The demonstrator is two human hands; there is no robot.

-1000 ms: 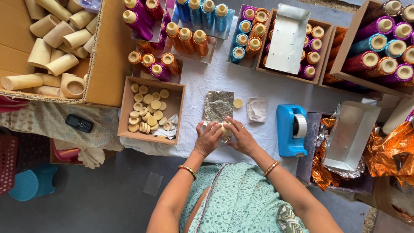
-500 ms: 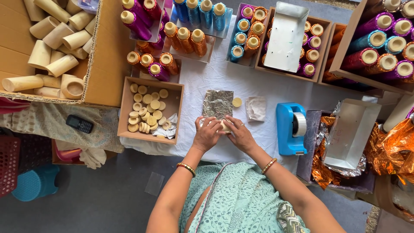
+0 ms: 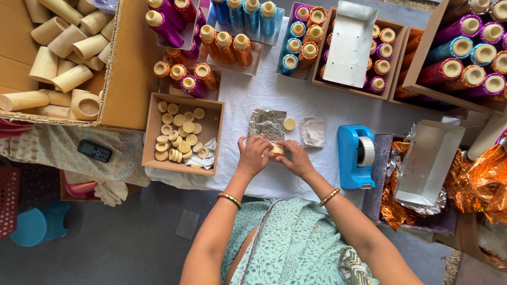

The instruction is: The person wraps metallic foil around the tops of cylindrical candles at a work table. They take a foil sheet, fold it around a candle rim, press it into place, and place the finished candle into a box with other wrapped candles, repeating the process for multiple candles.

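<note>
My left hand (image 3: 252,154) and my right hand (image 3: 294,158) meet over the white cloth, both closed on a small cream wooden piece (image 3: 278,149). The piece rests at the near end of a crinkled silver foil sheet (image 3: 266,125). A loose cream disc (image 3: 289,124) lies on the foil's right edge. Beside it is a small pale square of cloth (image 3: 313,131). A bangle circles each wrist.
A brown box of cream discs (image 3: 182,131) sits left of my hands, a blue tape dispenser (image 3: 355,155) to the right. Boxes of foil-wrapped spools (image 3: 227,39) line the far side. A carton holds bare tubes (image 3: 58,58). A black phone (image 3: 94,151) lies left; orange foil (image 3: 475,179) right.
Both hands stay together on the small piece, with only slight finger movement. Everything else on the cloth is where it was.
</note>
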